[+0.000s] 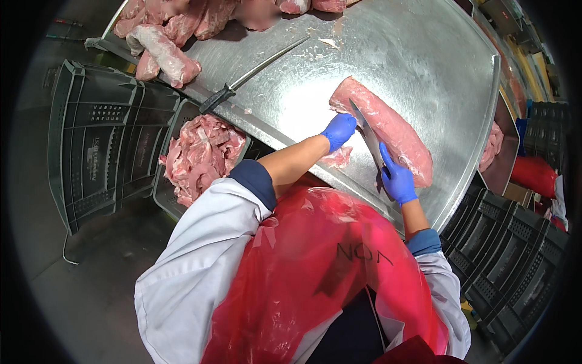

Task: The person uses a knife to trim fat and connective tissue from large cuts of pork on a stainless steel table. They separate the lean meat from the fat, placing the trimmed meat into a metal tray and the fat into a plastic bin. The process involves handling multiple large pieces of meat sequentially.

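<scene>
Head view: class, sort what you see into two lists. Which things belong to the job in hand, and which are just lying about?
In use:
right hand, gripping the knife
left hand, beside the long meat piece
metal table, under the meat

Lying about:
sharpening steel, on the table
other meat cuts, upper left
stacked crates, right

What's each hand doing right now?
Left hand: closed, beside the pork loin; whether it pinches anything is hidden.
Right hand: closed, holding a knife.
</scene>
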Available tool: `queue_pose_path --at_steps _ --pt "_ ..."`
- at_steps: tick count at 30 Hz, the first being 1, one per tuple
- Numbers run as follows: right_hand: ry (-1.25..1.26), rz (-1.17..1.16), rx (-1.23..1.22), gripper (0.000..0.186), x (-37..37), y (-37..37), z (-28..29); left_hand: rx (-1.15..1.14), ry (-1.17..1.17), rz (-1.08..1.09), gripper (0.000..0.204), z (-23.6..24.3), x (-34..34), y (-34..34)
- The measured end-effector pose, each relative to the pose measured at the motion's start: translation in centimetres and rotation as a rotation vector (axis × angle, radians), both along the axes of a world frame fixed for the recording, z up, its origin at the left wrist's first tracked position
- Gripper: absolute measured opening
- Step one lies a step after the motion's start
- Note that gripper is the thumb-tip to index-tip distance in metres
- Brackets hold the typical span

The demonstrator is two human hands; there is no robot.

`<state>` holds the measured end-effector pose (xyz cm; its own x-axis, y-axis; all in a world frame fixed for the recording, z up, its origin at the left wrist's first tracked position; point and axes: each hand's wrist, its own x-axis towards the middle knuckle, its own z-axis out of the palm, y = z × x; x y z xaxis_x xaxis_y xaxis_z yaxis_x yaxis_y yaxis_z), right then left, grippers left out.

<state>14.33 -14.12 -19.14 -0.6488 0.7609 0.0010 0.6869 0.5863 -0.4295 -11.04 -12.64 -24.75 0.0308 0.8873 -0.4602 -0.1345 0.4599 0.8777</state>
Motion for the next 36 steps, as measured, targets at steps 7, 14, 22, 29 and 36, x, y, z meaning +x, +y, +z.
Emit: queue_pose_path --at_steps 7,14,22,29,36 --pt "0.161 -0.135 -0.176 0.075 -8.2 2.5 0.4 0.16 0.181 -0.102 0.02 0.9 -1.6 0.3" --pt "0.417 0.003 -0.159 0.08 -8.9 1.1 -0.6 0.011 -0.069 -0.037 0.021 5.3 -3.9 -0.2" --pt "0.403 -0.075 -0.705 0.079 -10.2 0.3 1.1 -0.22 -0.212 -0.074 0.025 15.5 -10.0 2.0" --pt "0.529 0.054 -1.247 0.079 -12.9 1.8 3.8 0.133 -0.14 -0.232 0.024 26.8 -5.7 2.1" --pt "0.421 -0.053 -0.959 0.077 -1.9 -2.5 7.9 0.995 0.049 -0.493 0.015 36.5 12.9 2.1"
